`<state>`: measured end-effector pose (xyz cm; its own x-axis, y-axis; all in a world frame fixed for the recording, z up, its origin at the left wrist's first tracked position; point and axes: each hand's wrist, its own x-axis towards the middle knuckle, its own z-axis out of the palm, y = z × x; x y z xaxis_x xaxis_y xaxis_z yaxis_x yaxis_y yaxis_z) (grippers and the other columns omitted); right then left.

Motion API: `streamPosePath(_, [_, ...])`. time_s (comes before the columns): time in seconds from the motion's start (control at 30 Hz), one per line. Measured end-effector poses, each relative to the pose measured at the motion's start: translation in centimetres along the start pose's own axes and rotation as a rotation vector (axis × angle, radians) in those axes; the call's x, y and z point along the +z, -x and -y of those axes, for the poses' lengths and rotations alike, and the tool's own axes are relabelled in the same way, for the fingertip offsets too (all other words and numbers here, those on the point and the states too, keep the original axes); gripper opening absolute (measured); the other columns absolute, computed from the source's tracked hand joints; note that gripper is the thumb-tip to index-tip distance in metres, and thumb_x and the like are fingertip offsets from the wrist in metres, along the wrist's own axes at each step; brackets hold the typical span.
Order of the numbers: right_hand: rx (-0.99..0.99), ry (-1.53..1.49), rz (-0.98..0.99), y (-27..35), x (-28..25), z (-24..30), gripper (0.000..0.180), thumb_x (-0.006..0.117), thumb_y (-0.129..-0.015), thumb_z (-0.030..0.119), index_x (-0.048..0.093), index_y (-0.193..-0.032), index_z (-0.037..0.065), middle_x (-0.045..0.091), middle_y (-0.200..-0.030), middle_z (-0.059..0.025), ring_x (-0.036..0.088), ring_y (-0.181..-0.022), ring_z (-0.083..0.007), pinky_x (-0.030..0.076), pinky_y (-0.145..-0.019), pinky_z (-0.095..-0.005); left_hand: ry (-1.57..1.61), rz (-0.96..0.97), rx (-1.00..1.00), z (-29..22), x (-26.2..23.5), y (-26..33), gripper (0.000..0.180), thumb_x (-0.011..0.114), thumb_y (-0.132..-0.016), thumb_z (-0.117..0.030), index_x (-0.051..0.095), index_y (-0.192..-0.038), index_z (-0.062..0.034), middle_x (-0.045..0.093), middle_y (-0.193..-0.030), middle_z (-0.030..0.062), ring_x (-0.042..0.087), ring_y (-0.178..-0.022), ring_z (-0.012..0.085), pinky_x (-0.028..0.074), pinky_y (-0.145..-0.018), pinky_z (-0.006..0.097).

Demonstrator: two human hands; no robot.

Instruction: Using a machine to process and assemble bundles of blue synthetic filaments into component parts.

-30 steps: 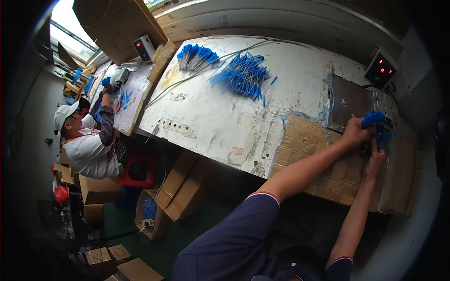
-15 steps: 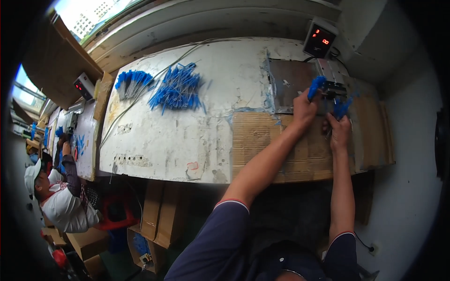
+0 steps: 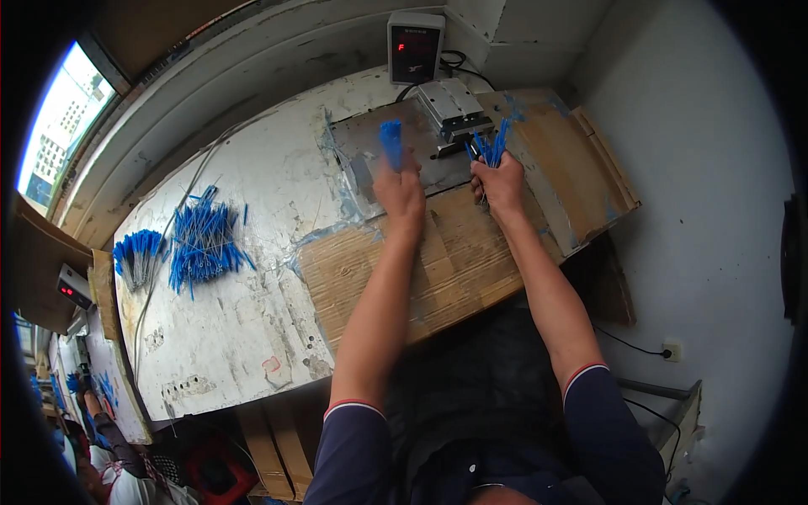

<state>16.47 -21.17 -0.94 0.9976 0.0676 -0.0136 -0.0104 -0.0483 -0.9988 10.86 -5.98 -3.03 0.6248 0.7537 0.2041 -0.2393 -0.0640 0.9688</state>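
My left hand (image 3: 399, 192) is closed around a bundle of thin blue-tipped wires (image 3: 391, 143), held upright above the steel plate (image 3: 358, 135); motion blurs it a little. To the right, my right hand (image 3: 502, 181) grips a second bundle of blue-tipped wires (image 3: 495, 148), whose tips fan out loosely. This bundle is beside the front of a small metal machine (image 3: 450, 103) with a dark slot; I cannot tell whether they touch. Farther left on the worktable lie a large loose pile of blue-tipped wires (image 3: 204, 244) and a smaller pile (image 3: 137, 254).
Behind the machine stands a box with a red display (image 3: 415, 52). Flattened cardboard (image 3: 379, 273) covers the table's front. A grey cable (image 3: 189, 181) crosses the left side. At lower left a co-worker (image 3: 114, 454) sits by another table. A wall (image 3: 673, 194) borders the right.
My view has turned right, so the table appears farther left. My left hand has drawn its bundle leftward from the machine, and my hands are farther apart. Both still hold their wires.
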Motion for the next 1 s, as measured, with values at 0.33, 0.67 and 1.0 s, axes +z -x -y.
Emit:
streamPosePath(0.33, [0.000,-0.048,-0.019,-0.5,0.5,0.4,0.011,0.069,-0.084,0.000,0.058,-0.087,0.001,0.061,-0.067,-0.0048,0.058,-0.049,-0.0108,0.046,-0.040,-0.0266,-0.209,-0.079,0.203,0.9,0.0,-0.3,0.021,0.059,-0.101,-0.022,0.066,-0.099,-0.0030,0.065,-0.077,0.0063,0.060,-0.066,0.0185,0.046,-0.062,0.034])
streamPosePath(0.67, [0.005,-0.212,0.067,-0.7,-0.9,-0.7,0.014,0.071,-0.090,0.011,0.065,-0.094,0.000,0.066,-0.076,-0.0059,0.064,-0.060,-0.0131,0.052,-0.049,-0.0250,-0.672,0.204,0.508,-0.3,1.1,0.8,0.020,0.061,-0.077,-0.002,0.063,-0.097,-0.0039,0.064,-0.092,0.0178,0.059,-0.090,0.0398,0.046,-0.079,0.050])
streamPosePath(1.0, [0.002,-0.340,0.024,-0.2,-1.5,-0.9,0.022,0.072,-0.090,0.009,0.069,-0.108,-0.004,0.068,-0.083,-0.0063,0.063,-0.066,-0.0120,0.056,-0.055,-0.0262,-0.753,0.314,0.467,-0.3,1.0,0.7,0.022,0.057,-0.077,-0.001,0.064,-0.098,-0.0031,0.067,-0.090,0.0173,0.062,-0.089,0.0380,0.049,-0.079,0.049])
